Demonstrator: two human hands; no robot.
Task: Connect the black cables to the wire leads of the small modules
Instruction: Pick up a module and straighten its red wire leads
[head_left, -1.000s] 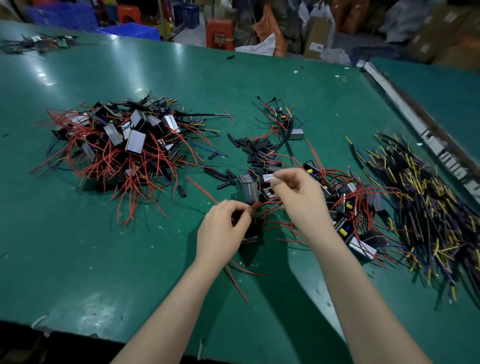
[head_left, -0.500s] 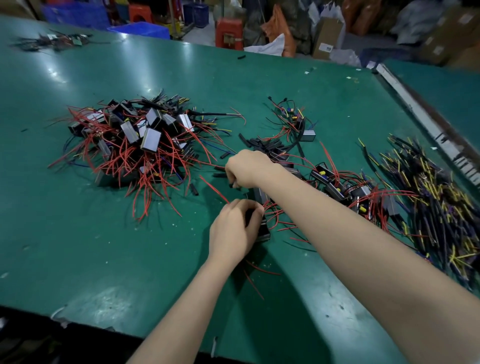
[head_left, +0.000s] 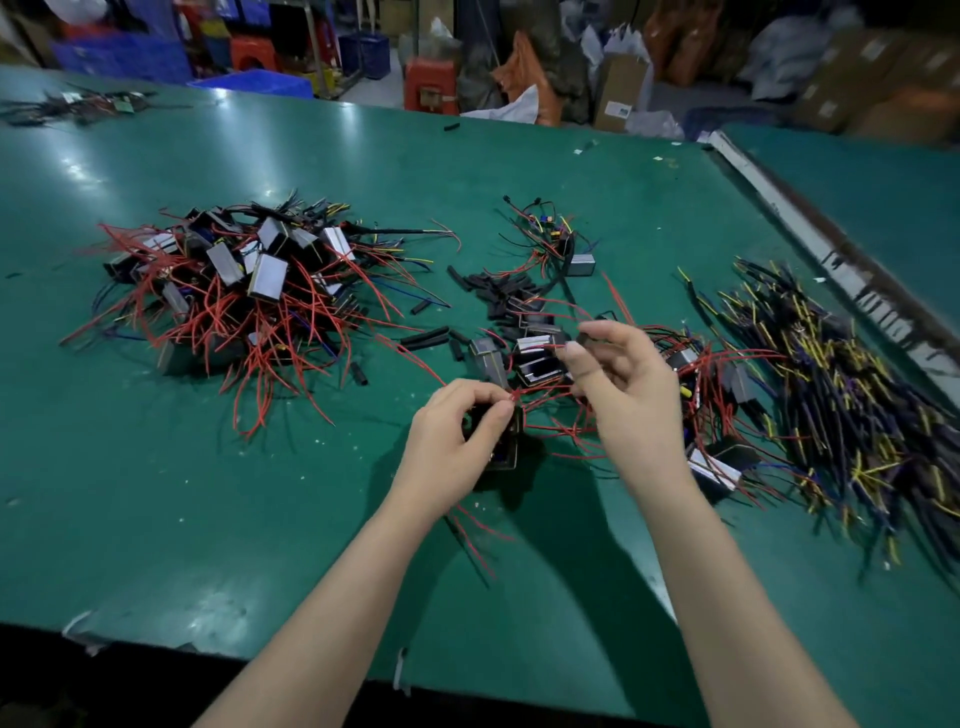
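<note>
Module (head_left: 501, 436) sits on the bench (head_left: 208, 519), gripped by the left hand (head_left: 457, 447), which pinches a red lead (head_left: 514, 397); the right hand (head_left: 623, 384) (fingers loosely curled, contents unclear) should steady the lead's tip before mating.

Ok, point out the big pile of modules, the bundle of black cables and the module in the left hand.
big pile of modules (head_left: 249, 291): head view, middle of the heap.
bundle of black cables (head_left: 852, 410): head view, middle of the bundle.
held module (head_left: 506, 452): head view, its lower edge below the left hand (head_left: 457, 441).
</note>
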